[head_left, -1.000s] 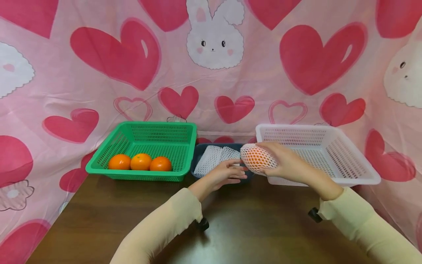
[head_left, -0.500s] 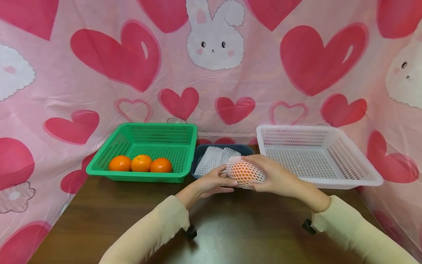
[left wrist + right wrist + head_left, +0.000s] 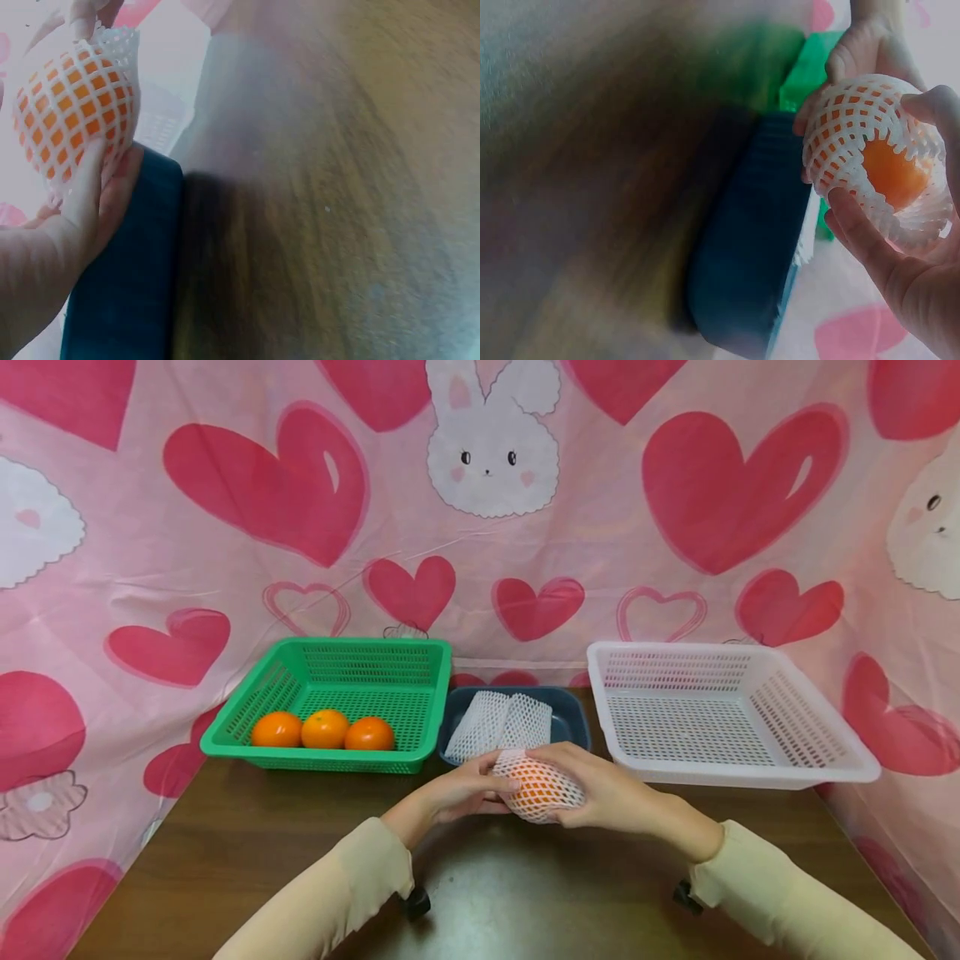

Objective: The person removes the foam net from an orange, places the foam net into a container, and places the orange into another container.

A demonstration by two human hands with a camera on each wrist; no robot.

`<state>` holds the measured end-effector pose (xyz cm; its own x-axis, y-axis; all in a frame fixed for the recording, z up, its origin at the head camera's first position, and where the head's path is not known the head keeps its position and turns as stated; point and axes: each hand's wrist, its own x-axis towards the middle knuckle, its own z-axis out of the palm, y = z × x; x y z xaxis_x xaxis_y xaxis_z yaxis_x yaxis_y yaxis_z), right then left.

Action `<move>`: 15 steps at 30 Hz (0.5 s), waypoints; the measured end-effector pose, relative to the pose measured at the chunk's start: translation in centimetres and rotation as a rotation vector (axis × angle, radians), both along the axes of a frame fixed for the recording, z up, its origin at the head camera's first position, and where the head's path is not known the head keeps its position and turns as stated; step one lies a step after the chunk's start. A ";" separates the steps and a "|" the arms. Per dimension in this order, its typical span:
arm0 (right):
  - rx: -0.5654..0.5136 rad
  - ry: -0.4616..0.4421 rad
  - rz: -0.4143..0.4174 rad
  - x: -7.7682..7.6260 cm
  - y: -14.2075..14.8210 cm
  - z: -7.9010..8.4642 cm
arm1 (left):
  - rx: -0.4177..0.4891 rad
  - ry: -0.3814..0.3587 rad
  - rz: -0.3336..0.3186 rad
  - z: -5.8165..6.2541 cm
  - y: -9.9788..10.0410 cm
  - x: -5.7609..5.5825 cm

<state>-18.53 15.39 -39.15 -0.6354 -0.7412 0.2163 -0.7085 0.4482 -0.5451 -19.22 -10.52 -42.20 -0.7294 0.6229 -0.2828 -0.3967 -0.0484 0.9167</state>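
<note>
Both hands hold one orange in a white foam net sleeve (image 3: 542,792), close in front of the dark blue tray. My left hand (image 3: 459,791) grips its left end, the thumb lying over the net in the left wrist view. On the other side, my right hand (image 3: 617,787) curls its thumb and fingers round the fruit. Bare orange peel (image 3: 895,174) shows through the sleeve's open end in the right wrist view. Behind the hands, white foam net sleeves (image 3: 480,727) lie flat in the blue tray (image 3: 573,714).
To the left stands a green basket (image 3: 429,693) with three oranges (image 3: 325,728) along its front side. A white basket (image 3: 675,727) is at the right. All stand on a brown wooden table (image 3: 555,893) before a pink heart-patterned cloth (image 3: 495,547).
My right hand has brought the netted orange left and toward me, away from the white basket. My left hand has come back from over the tray and taken hold of the orange's left end.
</note>
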 end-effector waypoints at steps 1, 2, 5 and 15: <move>0.002 0.001 0.007 0.1 -0.1 -0.2 | -0.007 0.002 0.002 -0.2 -0.1 0.0; 0.001 0.001 0.016 0.1 -0.2 -0.4 | -0.015 0.008 0.003 -0.3 -0.2 0.1; -0.006 -0.001 0.040 0.1 -0.4 -1.0 | -0.040 0.015 0.009 -0.6 -0.5 0.3; 0.001 -0.050 0.075 0.1 -0.9 -2.2 | -0.163 0.026 0.021 -1.2 -1.3 0.5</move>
